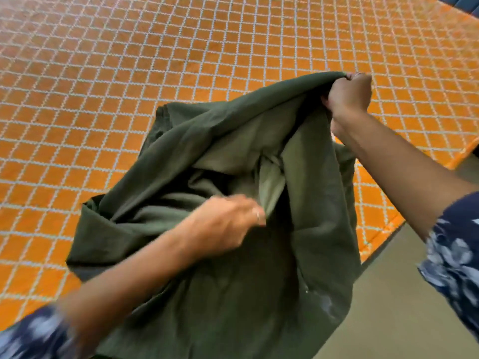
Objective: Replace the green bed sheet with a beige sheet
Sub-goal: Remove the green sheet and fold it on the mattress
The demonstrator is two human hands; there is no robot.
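The green bed sheet (212,156) is bunched into a loose heap over the near edge of the bare orange mattress (129,60). My right hand (348,93) grips a gathered edge of the sheet and holds it raised, so the cloth hangs from my fist. Lower down, my left hand (225,221) reaches into the folds at the middle of the heap and pinches a paler fold of the sheet; it is motion-blurred. No beige sheet is in view.
The mattress has a white quilted grid pattern and fills most of the view; its near edge runs diagonally at the lower right. A grey-beige floor (401,320) lies beside it. A dark object (464,1) sits at the far top right corner.
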